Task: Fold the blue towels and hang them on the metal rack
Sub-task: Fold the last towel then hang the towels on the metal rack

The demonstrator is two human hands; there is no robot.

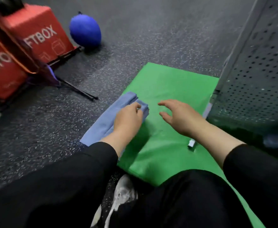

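Left hand (128,119) rests on the folded blue towel (107,119), fingers (137,106) curled over its far end, gripping the layers. Right hand (179,116) hovers beside it above the green mat (171,83), fingers spread wide, holding nothing. The towel, a long narrow strip, lies along the mat's left edge on the floor (151,38).

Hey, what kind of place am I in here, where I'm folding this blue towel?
Probably a gym or fitness room: speckled rubber flooring, red soft plyo boxes and a blue ball. You work on a green mat on the floor.
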